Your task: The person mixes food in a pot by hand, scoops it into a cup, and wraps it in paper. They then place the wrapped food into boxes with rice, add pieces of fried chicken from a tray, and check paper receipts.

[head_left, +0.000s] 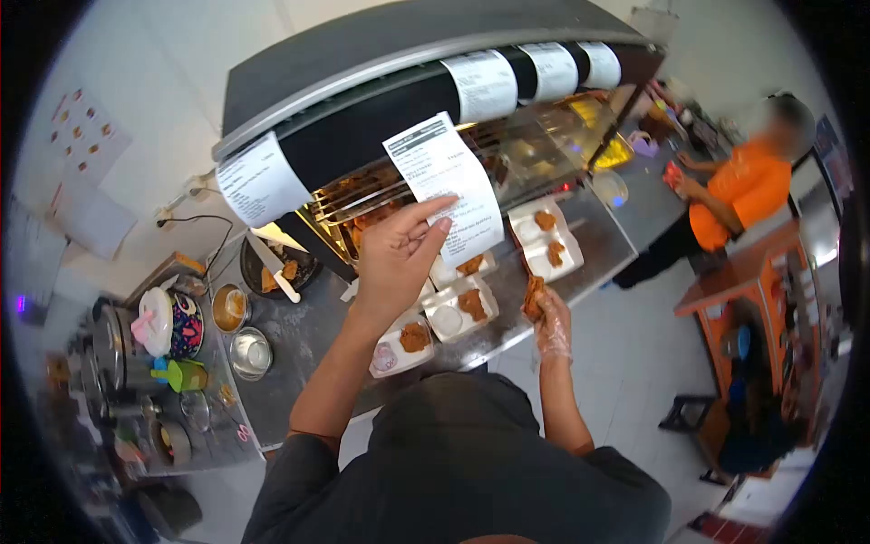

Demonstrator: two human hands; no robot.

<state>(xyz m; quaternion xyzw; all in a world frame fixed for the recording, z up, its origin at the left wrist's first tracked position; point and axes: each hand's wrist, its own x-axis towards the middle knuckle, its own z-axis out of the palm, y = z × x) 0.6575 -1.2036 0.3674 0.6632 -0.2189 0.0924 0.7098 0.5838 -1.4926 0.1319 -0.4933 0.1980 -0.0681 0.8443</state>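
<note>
My bare left hand (399,258) is raised in front of the heated display cabinet, its thumb and index finger closed on a long printed receipt (453,172). The receipt tilts, its lower end curling over the food boxes. My right hand (551,322), in a clear plastic glove, grips a piece of fried chicken (533,297) at the counter's front edge. Just beyond it, an open white box (546,240) contains rice and chicken pieces. Another open box (465,310) with rice and chicken sits between my hands. A third box (403,352) is beside my left forearm.
More receipts (480,86) hang along the cabinet's top edge (408,68). A knife (275,272) lies across a dark pan (258,263) at left, near metal bowls (251,354) and a patterned pot (186,322). A person in orange (743,195) stands at right.
</note>
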